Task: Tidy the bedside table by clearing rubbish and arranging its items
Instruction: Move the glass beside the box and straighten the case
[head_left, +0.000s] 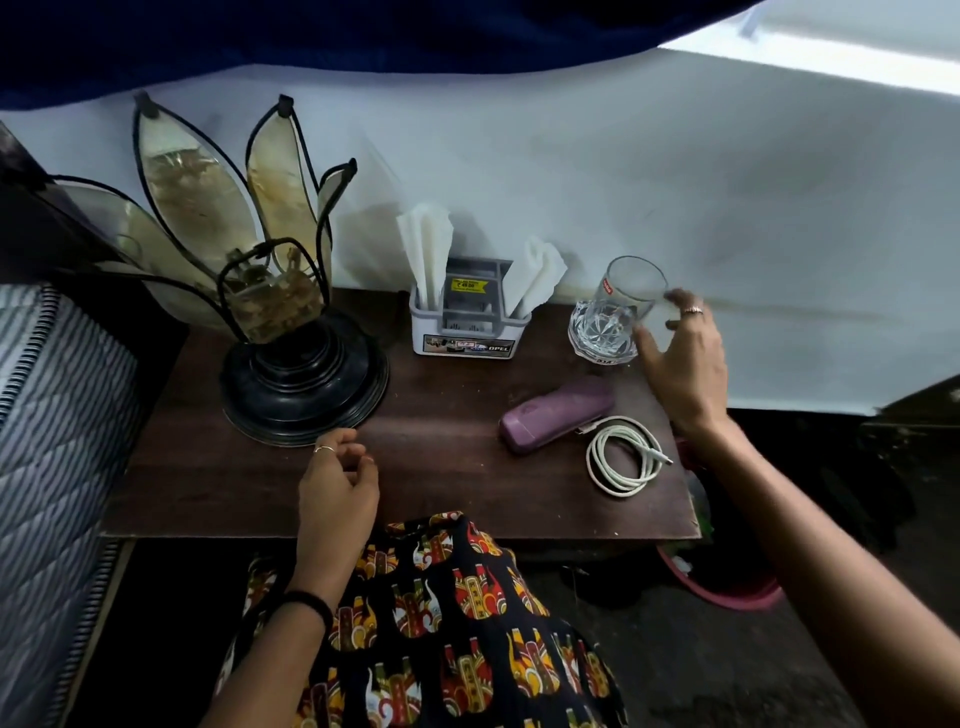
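A clear drinking glass (615, 312) stands at the back right of the dark wooden bedside table (441, 483). My right hand (683, 358) wraps its fingers around the glass's right side. My left hand (337, 488) rests loosely curled and holding nothing on the table's front, just in front of the lamp. A purple case (556, 413) lies flat right of centre. Beside it sits a coiled white cable (623, 460). A white and grey holder (470, 317) with white paper napkins (426, 244) stands at the back centre.
A petal-shaped lamp (260, 291) on a round black base fills the table's back left. A striped mattress (57, 467) borders the left. A white wall runs behind. A red bin (727, 592) sits on the floor below the table's right edge.
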